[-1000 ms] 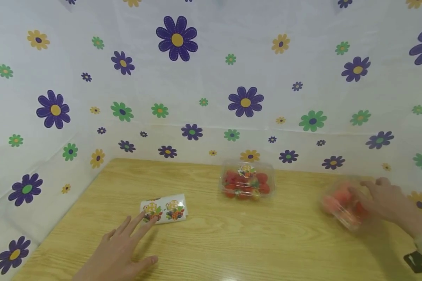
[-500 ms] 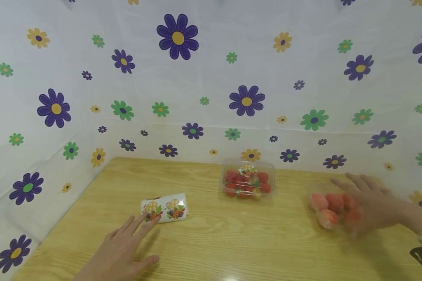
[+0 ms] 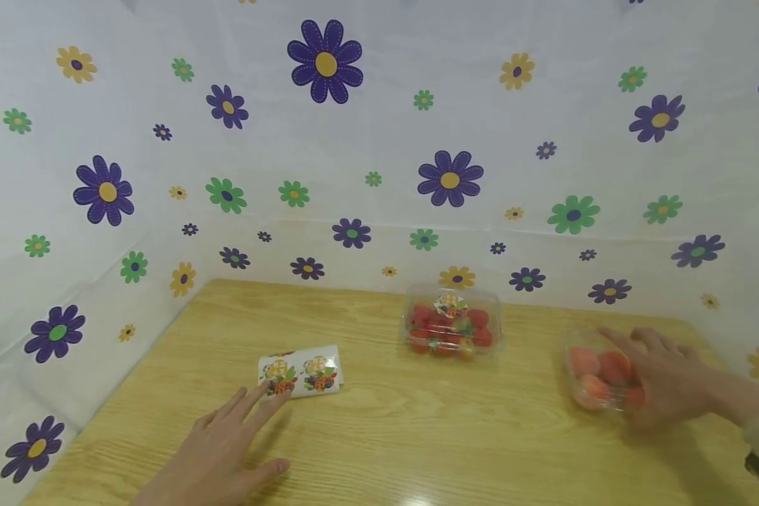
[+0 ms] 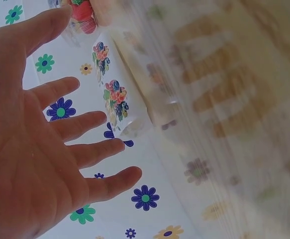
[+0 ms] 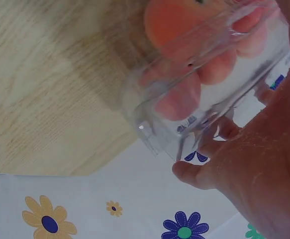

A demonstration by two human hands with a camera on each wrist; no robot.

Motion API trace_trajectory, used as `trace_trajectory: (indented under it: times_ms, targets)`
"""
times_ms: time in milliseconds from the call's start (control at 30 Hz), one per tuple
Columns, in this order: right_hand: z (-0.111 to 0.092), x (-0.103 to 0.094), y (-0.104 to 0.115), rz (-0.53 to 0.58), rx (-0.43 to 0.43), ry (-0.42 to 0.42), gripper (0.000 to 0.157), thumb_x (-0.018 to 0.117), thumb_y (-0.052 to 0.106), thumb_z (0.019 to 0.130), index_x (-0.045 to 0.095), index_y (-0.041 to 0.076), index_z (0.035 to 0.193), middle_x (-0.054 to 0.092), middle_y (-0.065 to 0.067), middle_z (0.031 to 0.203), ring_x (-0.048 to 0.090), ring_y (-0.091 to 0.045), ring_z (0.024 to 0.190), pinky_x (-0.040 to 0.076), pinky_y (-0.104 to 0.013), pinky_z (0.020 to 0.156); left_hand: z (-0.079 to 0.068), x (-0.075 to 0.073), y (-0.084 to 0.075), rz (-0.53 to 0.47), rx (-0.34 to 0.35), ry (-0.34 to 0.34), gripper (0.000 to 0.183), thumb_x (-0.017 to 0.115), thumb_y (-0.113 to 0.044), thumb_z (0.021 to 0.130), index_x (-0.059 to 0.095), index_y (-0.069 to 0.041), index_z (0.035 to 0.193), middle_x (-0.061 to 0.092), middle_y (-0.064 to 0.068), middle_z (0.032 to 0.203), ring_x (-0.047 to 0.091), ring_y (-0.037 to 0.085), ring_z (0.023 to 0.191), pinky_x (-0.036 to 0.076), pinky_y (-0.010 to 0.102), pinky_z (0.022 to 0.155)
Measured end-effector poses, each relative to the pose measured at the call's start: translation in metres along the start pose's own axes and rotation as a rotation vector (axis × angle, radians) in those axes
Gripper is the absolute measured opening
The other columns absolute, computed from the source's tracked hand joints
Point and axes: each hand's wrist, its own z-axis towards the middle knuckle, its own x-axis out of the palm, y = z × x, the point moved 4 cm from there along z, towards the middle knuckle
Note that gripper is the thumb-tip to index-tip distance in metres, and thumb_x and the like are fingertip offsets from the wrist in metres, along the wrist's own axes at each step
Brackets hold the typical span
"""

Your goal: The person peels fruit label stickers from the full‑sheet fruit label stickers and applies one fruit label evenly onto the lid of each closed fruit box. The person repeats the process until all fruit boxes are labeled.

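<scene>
A clear plastic box of peaches (image 3: 597, 376) is at the right of the wooden table. My right hand (image 3: 670, 383) holds it by its right side. In the right wrist view the fingers lie along the box's clear wall (image 5: 182, 134), with the peaches (image 5: 179, 97) showing through it. My left hand (image 3: 218, 450) is at the front left, its fingers spread and straight. Its fingertips lie over the near edge of a folded white sheet of fruit-print stickers (image 3: 319, 372); whether they press on it cannot be told. The left palm (image 4: 30, 164) is bare in the left wrist view.
A shut clear box of strawberries (image 3: 452, 330) with a fruit sticker (image 3: 450, 305) on its lid stands at the back middle. White flower-print sheeting (image 3: 379, 140) rises behind and left of the wooden table (image 3: 417, 429).
My right hand has turned the box of peaches, which was tilted and blurred a second ago, and it now sits more level. The left hand and the sticker sheet have stayed put.
</scene>
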Motion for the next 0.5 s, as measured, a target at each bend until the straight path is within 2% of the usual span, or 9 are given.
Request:
trace_trajectory:
  times_ms: [67, 133, 367, 500]
  targets:
    - [0.0008, 0.0013, 0.0016, -0.001, 0.000, -0.015, 0.131, 0.092, 0.052, 0.051, 0.026, 0.012, 0.157, 0.051, -0.028, 0.128, 0.054, -0.044, 0.112, 0.046, -0.073, 0.084, 0.0002, 0.0008, 0.0002, -0.005, 0.000, 0.006, 0.082, 0.077, -0.061, 0.082, 0.050, -0.026, 0.151, 0.050, 0.014, 0.155, 0.052, 0.053, 0.134, 0.049, 0.073, 0.087]
    - [0.0011, 0.0024, 0.0024, -0.010, 0.003, -0.031, 0.133, 0.092, 0.055, 0.049, 0.027, 0.010, 0.156, 0.051, -0.028, 0.125, 0.054, -0.042, 0.110, 0.046, -0.071, 0.086, 0.0005, 0.0014, 0.0003, -0.007, -0.001, 0.010, 0.081, 0.076, -0.061, 0.082, 0.051, -0.026, 0.150, 0.050, 0.014, 0.155, 0.052, 0.054, 0.134, 0.050, 0.073, 0.087]
    - [-0.0005, 0.0070, 0.0021, -0.012, 0.012, -0.021, 0.134, 0.089, 0.059, 0.052, 0.024, 0.010, 0.158, 0.049, -0.028, 0.140, 0.050, -0.049, 0.123, 0.042, -0.076, 0.091, 0.0013, 0.0021, -0.0005, -0.006, 0.002, 0.021, 0.081, 0.076, -0.062, 0.082, 0.051, -0.026, 0.150, 0.050, 0.014, 0.155, 0.052, 0.053, 0.134, 0.049, 0.073, 0.088]
    - [0.0006, 0.0071, 0.0025, -0.023, 0.020, -0.012, 0.134, 0.089, 0.061, 0.053, 0.024, 0.007, 0.157, 0.055, -0.021, 0.130, 0.055, -0.039, 0.114, 0.043, -0.071, 0.089, 0.0022, 0.0029, -0.0008, -0.015, 0.002, 0.033, 0.081, 0.075, -0.062, 0.083, 0.050, -0.026, 0.151, 0.049, 0.015, 0.156, 0.052, 0.054, 0.134, 0.049, 0.074, 0.088]
